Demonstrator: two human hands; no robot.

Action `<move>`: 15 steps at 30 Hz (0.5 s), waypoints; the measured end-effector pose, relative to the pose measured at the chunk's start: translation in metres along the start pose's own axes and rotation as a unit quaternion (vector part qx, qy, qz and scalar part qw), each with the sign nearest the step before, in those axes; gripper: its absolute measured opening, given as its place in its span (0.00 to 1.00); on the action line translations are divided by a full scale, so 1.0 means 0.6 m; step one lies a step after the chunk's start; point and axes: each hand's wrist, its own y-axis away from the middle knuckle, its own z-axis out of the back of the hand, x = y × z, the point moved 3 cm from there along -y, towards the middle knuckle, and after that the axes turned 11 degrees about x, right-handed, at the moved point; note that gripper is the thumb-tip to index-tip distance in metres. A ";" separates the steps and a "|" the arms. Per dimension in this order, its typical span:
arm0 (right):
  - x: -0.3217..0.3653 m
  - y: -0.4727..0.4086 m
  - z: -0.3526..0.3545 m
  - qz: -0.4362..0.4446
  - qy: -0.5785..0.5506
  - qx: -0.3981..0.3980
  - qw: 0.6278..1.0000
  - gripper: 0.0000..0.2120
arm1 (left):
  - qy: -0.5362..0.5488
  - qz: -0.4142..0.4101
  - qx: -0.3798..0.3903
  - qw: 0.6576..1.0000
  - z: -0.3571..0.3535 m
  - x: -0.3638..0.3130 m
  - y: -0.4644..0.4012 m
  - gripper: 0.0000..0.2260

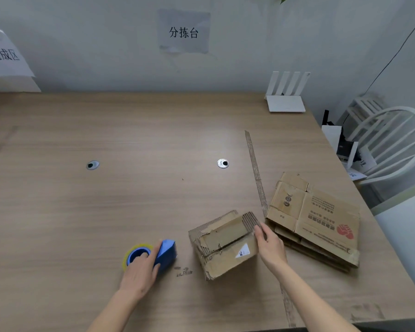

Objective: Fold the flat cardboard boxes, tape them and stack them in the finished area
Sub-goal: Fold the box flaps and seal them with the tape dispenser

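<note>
A small worn cardboard box (225, 248) stands folded up on the wooden table (106, 212), front centre, its top flaps partly down. My right hand (271, 245) presses against the box's right side and holds a flap edge. My left hand (140, 271) grips a blue tape dispenser (165, 254) with a yellow-rimmed roll, resting on the table left of the box. To the right of the box lies a stack of flat cardboard boxes (319, 219) with red printing.
A strip of old tape (255, 168) runs along the table beside the flat stack. Two cable holes (222, 163) (92, 165) sit mid-table. A white router (285, 101) stands at the back right, a white chair (391, 140) beyond the right edge. Paper signs hang on the wall.
</note>
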 end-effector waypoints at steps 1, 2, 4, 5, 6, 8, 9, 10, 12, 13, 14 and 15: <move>0.006 -0.010 0.001 0.010 -0.014 0.017 1.000 0.26 | 0.012 -0.004 0.002 1.000 -0.008 0.002 0.002 0.34; 0.013 -0.018 0.001 0.014 -0.026 0.029 0.999 0.27 | 0.017 -0.010 0.005 1.000 -0.015 0.004 0.004 0.35; 0.028 -0.022 0.003 0.020 -0.032 0.033 0.999 0.32 | -0.005 -0.010 -0.011 1.000 -0.019 0.001 0.008 0.38; 0.035 -0.017 0.002 0.026 -0.031 0.025 0.999 0.33 | -0.025 -0.013 -0.050 0.998 -0.019 -0.004 0.010 0.39; 0.041 -0.004 -0.002 0.034 -0.033 0.010 0.999 0.34 | -0.028 -0.013 -0.097 0.995 -0.014 -0.013 0.015 0.39; 0.039 0.035 -0.023 0.043 -0.036 -0.030 0.998 0.36 | 0.023 -0.042 -0.165 0.985 0.004 -0.049 0.023 0.33; 0.035 0.058 -0.038 0.039 -0.030 -0.043 0.998 0.37 | 0.060 -0.082 -0.161 0.982 0.012 -0.074 0.026 0.31; 0.031 0.077 -0.053 0.028 -0.019 -0.043 0.998 0.39 | 0.099 -0.133 -0.147 0.975 0.019 -0.100 0.026 0.29; 0.018 0.089 -0.081 0.014 -0.002 -0.012 1.000 0.42 | 0.151 -0.201 -0.106 0.962 0.029 -0.146 0.016 0.27; 0.015 0.083 -0.088 0.021 -0.005 0.006 1.000 0.41 | 0.173 -0.220 -0.083 0.956 0.032 -0.165 0.009 0.25; 0.016 0.072 -0.091 0.041 -0.013 0.024 0.999 0.39 | 0.190 -0.228 -0.064 0.953 0.034 -0.180 0.001 0.24; 0.022 0.060 -0.090 0.067 -0.031 0.042 0.996 0.36 | 0.199 -0.231 -0.055 0.951 0.035 -0.191 -0.005 0.22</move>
